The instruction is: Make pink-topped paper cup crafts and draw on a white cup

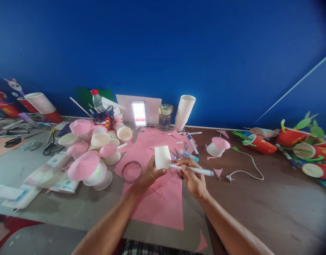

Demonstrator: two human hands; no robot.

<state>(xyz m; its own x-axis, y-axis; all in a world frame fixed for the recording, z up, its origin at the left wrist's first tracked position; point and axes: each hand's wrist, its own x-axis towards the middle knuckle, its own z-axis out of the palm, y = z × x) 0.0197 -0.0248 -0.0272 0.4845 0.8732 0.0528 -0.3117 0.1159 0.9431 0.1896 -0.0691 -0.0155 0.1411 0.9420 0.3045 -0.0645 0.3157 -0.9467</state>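
Nearest the camera, low in the centre of the frame, the left hand (149, 173) gripped one white paper cup (162, 157) over the pink paper sheet (157, 198), and the right hand (192, 177) pinched one marker (195, 170), tip at the cup. Drawing cleanly probably called for a steady cup and light pressure. One tape ring (131, 171) lay just left, two more markers (192, 143) lay above on the tabletop (258, 205).

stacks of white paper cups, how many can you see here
2: one tall white stack standing by the blue wall beside the glass jar, one stack lying tilted at far left. Others may be hidden in clutter.
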